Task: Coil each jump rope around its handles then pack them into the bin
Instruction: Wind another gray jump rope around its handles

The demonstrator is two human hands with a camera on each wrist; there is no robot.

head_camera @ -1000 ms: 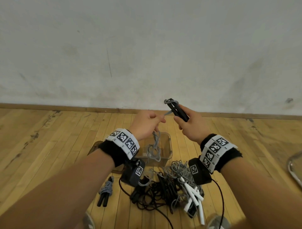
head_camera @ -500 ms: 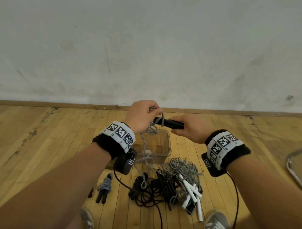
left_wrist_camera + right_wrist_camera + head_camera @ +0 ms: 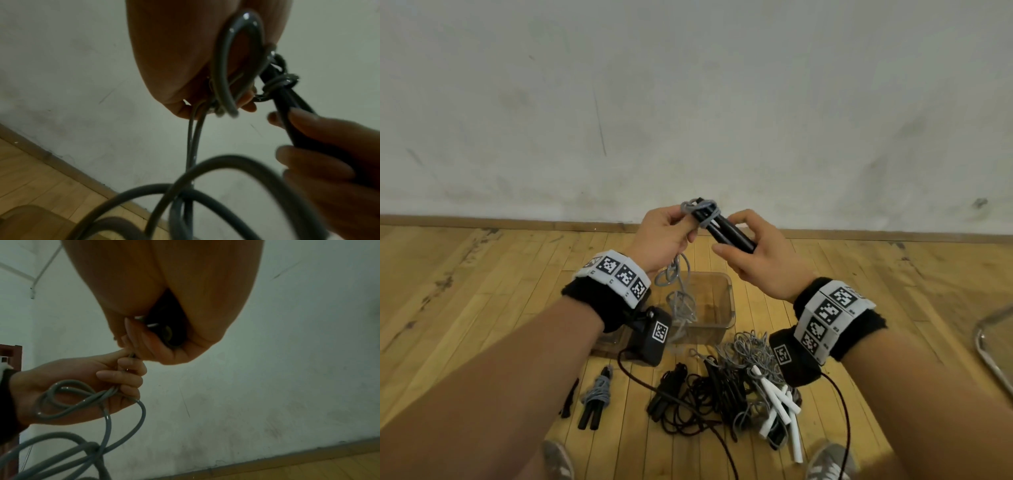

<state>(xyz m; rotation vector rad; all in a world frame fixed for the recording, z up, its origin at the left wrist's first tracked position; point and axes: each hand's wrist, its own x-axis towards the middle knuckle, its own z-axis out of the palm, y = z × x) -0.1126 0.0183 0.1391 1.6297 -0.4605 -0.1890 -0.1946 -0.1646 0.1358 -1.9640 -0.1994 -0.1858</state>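
My right hand [image 3: 750, 253] grips a pair of black jump-rope handles [image 3: 726, 230] held together, tilted up to the left. A couple of turns of grey rope [image 3: 705, 214] wrap their upper end. My left hand [image 3: 667, 233] holds that grey rope just left of the handles, fingers curled round it [image 3: 123, 378]. The slack grey rope [image 3: 681, 301] hangs in loops down over the clear plastic bin [image 3: 726, 308] on the floor below. In the left wrist view the wrapped handles [image 3: 287, 100] show beside my fingers.
On the wooden floor in front of the bin lies a tangle of black rope [image 3: 698, 401], grey rope [image 3: 750, 353] and white handles [image 3: 780, 407]. A coiled grey rope with black handles [image 3: 595, 401] lies to the left. A metal frame [image 3: 993, 346] is at right. A wall stands close behind.
Both hands have risen. The handles tipped from lying level to pointing up-left, and my left hand carried the grey rope round their upper end.
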